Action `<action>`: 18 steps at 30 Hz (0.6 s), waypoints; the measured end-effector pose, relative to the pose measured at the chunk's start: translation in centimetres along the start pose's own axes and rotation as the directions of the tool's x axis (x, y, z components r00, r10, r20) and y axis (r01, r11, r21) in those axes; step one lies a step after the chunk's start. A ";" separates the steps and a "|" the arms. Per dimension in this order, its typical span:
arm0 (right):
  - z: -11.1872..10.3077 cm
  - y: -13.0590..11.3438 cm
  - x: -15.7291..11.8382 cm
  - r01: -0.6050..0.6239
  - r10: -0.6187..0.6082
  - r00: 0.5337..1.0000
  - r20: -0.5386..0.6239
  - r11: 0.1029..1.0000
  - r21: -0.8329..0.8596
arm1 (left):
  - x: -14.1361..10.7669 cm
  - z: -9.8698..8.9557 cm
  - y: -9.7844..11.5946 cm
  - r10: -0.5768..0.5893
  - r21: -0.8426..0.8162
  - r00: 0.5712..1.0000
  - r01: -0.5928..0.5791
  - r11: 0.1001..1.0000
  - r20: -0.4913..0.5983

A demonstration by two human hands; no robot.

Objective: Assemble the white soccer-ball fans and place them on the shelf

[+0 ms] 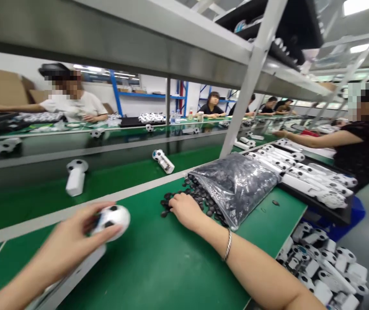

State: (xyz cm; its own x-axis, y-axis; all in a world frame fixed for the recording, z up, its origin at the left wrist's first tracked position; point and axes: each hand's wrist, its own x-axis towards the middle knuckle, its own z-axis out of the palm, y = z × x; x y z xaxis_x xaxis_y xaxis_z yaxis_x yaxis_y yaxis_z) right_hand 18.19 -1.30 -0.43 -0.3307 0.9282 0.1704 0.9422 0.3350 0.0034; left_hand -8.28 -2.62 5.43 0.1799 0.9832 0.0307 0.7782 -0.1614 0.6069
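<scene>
My left hand (71,241) is wrapped round a white device with a football-patterned head (120,221), thumb and fingers on either side of the ball. Its long white handle slants down toward me beneath the hand. Over at the mouth of a clear plastic bag (236,181), my right hand (186,211) reaches into spilled small black round pieces (208,202). Those fingers are bent down and closed at the pile's left edge; whatever is between the tips is hidden.
Similar football-headed devices (75,176) lie on the green conveyor (113,172) ahead. A black tray (320,202) of them stands right, above a heap (326,267) below table level. A slanted white post (252,82) rises behind the bag. Co-workers sit across; another person (365,137) is at right.
</scene>
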 end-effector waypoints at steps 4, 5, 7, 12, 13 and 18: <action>0.3 0.3 0.2 0.052 -0.052 0.999 0.006 0.998 0.026 | 1.1 4.1 1.4 0.109 -0.097 0.965 -0.088 0.991 0.237; 0.3 0.3 0.2 0.060 -0.061 0.998 0.006 0.998 0.033 | 1.3 4.5 1.3 0.134 -0.116 0.955 -0.106 0.988 0.265; 0.4 0.5 0.2 0.073 -0.073 0.997 0.005 0.996 0.053 | 1.3 4.7 0.6 0.189 -0.132 0.937 -0.156 0.979 0.294; 0.4 0.5 -0.1 0.094 -0.094 0.996 -0.009 0.989 0.110 | 0.3 3.8 -0.9 0.166 -0.065 0.937 -0.154 0.986 0.307; 0.4 0.3 -0.2 0.108 -0.108 0.994 -0.011 0.987 0.117 | 0.2 3.7 -0.9 0.141 -0.054 0.945 -0.131 0.990 0.295; 0.2 -0.3 0.1 0.148 -0.148 0.989 -0.006 0.981 0.124 | 0.2 2.4 -0.5 0.111 0.177 0.976 -0.144 0.974 0.185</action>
State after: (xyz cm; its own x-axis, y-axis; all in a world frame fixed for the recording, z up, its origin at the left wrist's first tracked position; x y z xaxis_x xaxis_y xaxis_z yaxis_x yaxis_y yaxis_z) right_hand 17.85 -1.29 -0.62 -0.4666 0.8673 0.1737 0.8688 0.4862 -0.0938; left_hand -7.23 -2.57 3.20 0.3731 0.9265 -0.0498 0.8385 -0.3137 0.4456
